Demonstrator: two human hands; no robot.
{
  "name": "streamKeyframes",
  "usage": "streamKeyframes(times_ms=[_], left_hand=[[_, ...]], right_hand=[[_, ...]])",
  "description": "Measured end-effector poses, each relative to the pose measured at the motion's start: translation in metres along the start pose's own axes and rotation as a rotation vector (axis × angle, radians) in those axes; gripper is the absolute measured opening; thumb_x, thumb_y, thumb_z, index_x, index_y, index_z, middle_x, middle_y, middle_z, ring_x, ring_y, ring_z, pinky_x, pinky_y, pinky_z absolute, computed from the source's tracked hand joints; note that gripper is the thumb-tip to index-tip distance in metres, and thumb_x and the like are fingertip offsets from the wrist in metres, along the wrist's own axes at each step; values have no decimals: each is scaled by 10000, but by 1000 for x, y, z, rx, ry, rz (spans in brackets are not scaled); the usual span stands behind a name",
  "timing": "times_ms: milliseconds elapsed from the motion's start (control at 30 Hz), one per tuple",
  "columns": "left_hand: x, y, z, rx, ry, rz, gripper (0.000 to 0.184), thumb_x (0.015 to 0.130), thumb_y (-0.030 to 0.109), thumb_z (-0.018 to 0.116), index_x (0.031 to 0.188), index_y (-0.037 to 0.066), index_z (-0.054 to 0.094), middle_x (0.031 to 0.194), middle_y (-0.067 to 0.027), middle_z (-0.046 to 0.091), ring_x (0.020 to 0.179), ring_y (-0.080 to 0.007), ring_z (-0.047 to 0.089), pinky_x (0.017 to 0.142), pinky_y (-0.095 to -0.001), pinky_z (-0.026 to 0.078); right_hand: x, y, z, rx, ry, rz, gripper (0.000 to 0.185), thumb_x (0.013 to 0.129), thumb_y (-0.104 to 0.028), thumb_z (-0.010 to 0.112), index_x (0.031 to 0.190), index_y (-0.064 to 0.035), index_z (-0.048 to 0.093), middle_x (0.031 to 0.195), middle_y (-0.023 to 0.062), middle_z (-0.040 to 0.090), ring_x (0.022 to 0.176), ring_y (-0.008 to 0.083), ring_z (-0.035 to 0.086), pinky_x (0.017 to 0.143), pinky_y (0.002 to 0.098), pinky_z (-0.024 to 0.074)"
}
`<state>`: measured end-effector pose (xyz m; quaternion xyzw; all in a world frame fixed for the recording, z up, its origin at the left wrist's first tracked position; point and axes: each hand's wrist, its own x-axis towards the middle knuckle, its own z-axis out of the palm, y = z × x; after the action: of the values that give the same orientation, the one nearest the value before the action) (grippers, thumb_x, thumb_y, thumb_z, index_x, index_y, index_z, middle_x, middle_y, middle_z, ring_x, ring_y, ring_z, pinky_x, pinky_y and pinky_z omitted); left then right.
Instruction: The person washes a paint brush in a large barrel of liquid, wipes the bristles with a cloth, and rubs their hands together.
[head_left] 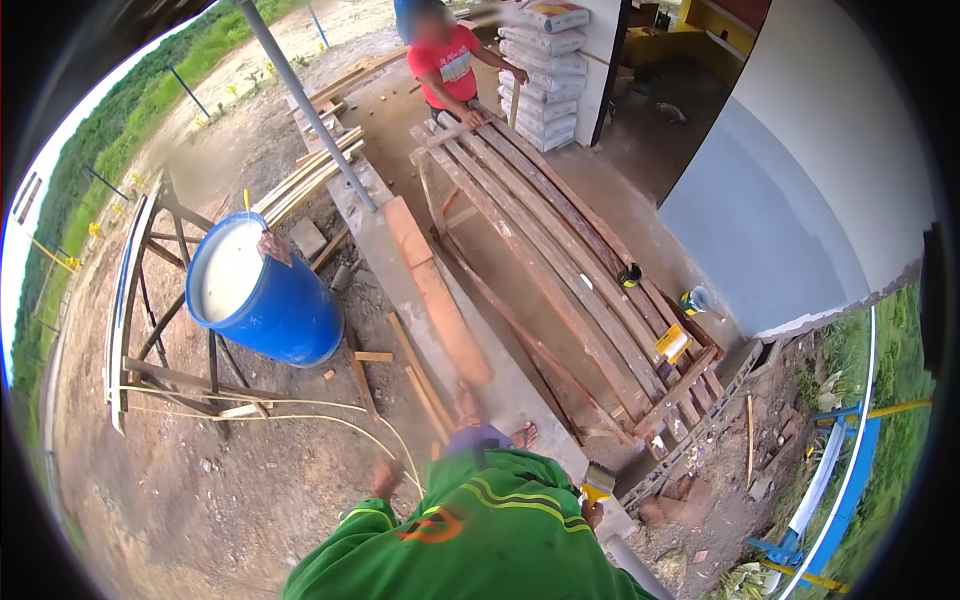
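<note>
My right hand is low in the view beside my green sleeve, closed around the yellow handle of a wide paintbrush, whose bristles point up. My left hand hangs near my other side above the dirt, small and blurred, its fingers hard to make out. Ahead and to the right of me stands a long slatted wooden bench. A yellow-and-white tool lies on its near end. Further along the slats sits a small dark can. Behind the bench's right edge is a container with a brush.
A person in a red shirt stands at the bench's far end, touching it. At left are a blue barrel and a wooden trestle. A metal pole rises from the concrete ledge. Thin cables cross the dirt near my left side.
</note>
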<state>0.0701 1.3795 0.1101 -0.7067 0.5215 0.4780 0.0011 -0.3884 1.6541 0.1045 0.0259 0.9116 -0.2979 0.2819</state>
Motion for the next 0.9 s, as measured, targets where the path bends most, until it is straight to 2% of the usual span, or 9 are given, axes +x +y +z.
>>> streamKeyframes(times_ms=[167,267,333,400,433,567,800,867,900], left_hand=[[40,24,30,103,104,219,367,899,332,517,933,-11,645,732,-142,677,676,-229,667,611,-367,527],[57,141,1,218,-6,351,348,920,300,465,944,12,657,754,-133,691,726,-276,673,694,-393,516],[96,207,-8,497,7,570,313,946,256,421,942,17,623,823,-141,650,807,-298,659,722,-407,515],[128,272,-12,412,12,705,341,957,281,417,915,-4,600,825,-162,632,793,-298,655,719,-407,512],[130,312,-21,92,-111,514,389,961,340,416,936,-2,600,785,-156,650,728,-293,652,697,-385,508],[159,390,-15,-54,-131,477,366,953,334,454,939,3,610,733,-142,659,690,-256,656,676,-364,507],[168,318,-10,-202,-284,373,243,926,221,499,991,6,591,769,-141,663,727,-241,668,660,-364,510],[183,233,5,170,61,741,283,947,257,442,990,9,573,826,-208,628,773,-379,637,670,-459,497],[150,238,-42,213,-142,537,309,953,285,418,967,8,555,895,-245,618,831,-435,613,716,-503,485]], right_hand=[[46,-41,21,121,46,29,241,779,-186,578,933,-2,563,675,128,549,561,242,549,505,390,432],[90,-101,27,-50,-15,-323,291,771,-180,579,941,54,550,840,180,593,781,291,580,714,404,451],[97,-172,36,6,-19,-522,299,777,-187,574,947,58,559,873,203,620,768,336,586,712,428,448],[117,-227,48,-14,-134,-497,259,773,-208,595,882,22,551,783,143,594,698,240,570,629,384,443],[124,-250,53,-26,-185,-476,244,771,-219,605,850,5,546,739,113,582,663,192,561,588,362,440],[118,-308,72,-200,-215,-464,298,813,-236,582,936,35,559,868,249,601,815,396,579,714,451,436],[89,-226,99,-156,8,-504,385,843,-341,580,874,43,566,827,256,588,792,402,577,684,479,426],[94,-197,95,-152,17,-418,399,841,-343,578,893,52,565,799,230,580,750,354,573,664,455,427],[79,-211,86,-151,-125,-384,415,842,-323,567,957,75,554,785,157,554,697,246,528,623,392,429]])
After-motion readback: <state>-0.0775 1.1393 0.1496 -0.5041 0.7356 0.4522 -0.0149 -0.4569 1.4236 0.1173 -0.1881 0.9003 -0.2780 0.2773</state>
